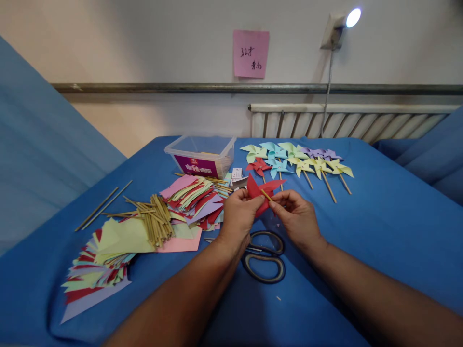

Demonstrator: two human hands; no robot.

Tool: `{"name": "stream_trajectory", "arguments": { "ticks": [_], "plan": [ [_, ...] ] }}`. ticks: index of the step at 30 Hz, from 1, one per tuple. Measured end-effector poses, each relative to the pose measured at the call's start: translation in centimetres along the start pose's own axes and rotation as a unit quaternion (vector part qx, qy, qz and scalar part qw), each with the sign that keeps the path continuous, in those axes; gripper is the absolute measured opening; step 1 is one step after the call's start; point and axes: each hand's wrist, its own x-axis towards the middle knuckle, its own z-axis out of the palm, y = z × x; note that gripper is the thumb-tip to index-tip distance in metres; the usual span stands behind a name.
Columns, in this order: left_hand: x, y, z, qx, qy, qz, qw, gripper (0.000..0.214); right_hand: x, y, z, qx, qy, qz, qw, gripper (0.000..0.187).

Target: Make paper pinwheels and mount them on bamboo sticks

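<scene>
My left hand (241,207) is closed on a red paper pinwheel (255,188), with folded blades standing out above and beside the fingers. Between finger and thumb, my right hand (296,214) pinches a thin wooden stick (266,195) against the back of that pinwheel. Whether stick and paper are fastened together I cannot tell. Black-handled scissors (265,267) lie on the blue cloth under my wrists, their blades partly hidden by my left forearm. Just behind the hands, a small white box (237,174) stands on the table.
Pinwheels on sticks (292,161) lie at the back right. Left of my hands are stacked cut papers (195,200), a bundle of short sticks (156,221) and fanned coloured paper (97,270). A clear plastic tub (200,166) stands at the back. Two long sticks (104,205) lie far left.
</scene>
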Motion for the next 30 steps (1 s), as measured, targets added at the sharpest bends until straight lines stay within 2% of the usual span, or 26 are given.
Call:
{"name": "stream_trajectory", "arguments": {
  "ticks": [19, 30],
  "plan": [
    [0.13, -0.05, 0.10, 0.017, 0.015, 0.004, 1.000, 0.023, -0.34, 0.18, -0.02, -0.036, -0.018, -0.027, 0.999, 0.014],
    [-0.05, 0.13, 0.13, 0.003, 0.008, 0.008, 1.000, 0.024, -0.36, 0.11, 0.07, -0.024, -0.002, -0.028, 0.999, 0.011]
  ]
}}
